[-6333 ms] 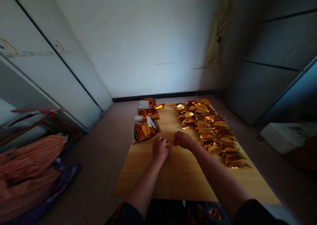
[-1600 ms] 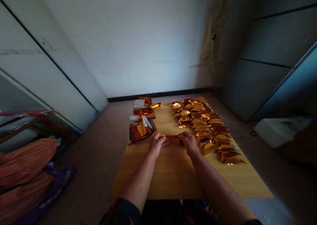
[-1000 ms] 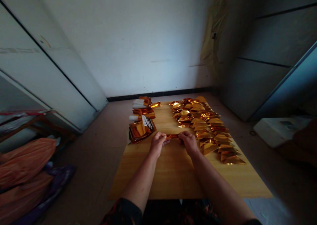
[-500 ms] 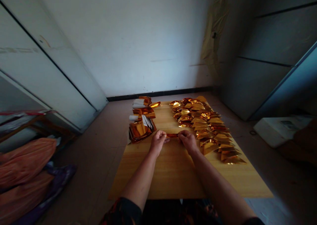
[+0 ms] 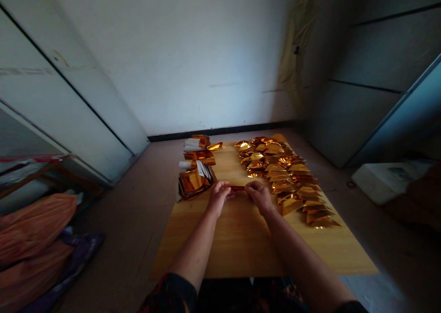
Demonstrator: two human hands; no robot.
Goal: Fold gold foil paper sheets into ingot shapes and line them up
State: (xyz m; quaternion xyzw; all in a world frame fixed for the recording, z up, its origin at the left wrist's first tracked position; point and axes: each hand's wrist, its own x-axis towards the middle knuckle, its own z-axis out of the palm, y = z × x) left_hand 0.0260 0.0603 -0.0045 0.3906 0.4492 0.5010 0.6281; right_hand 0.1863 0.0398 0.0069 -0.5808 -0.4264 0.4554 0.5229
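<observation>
Between my two hands a narrow strip of folded gold foil paper (image 5: 237, 189) is stretched level over the wooden table (image 5: 220, 239). My left hand (image 5: 219, 196) pinches its left end, and my right hand (image 5: 258, 194) pinches its right end. Close beyond my left hand lies a stack of gold foil sheets (image 5: 193, 183) with pale edges fanned at one side. To the right of my right hand, rows of folded gold foil pieces (image 5: 285, 166) cover that side of the table. My fingertips hide both ends of the strip.
Farther back on the left are more foil sheets (image 5: 203, 156) and a rolled bundle with white backing (image 5: 193, 144). A pale wall (image 5: 193, 65) stands behind the table. Orange cloth (image 5: 34, 225) lies at the left, and a white box (image 5: 382, 182) sits on the floor at the right.
The foil strip now looks narrower between my hands. My hands have shifted very slightly; both keep their pinch on it.
</observation>
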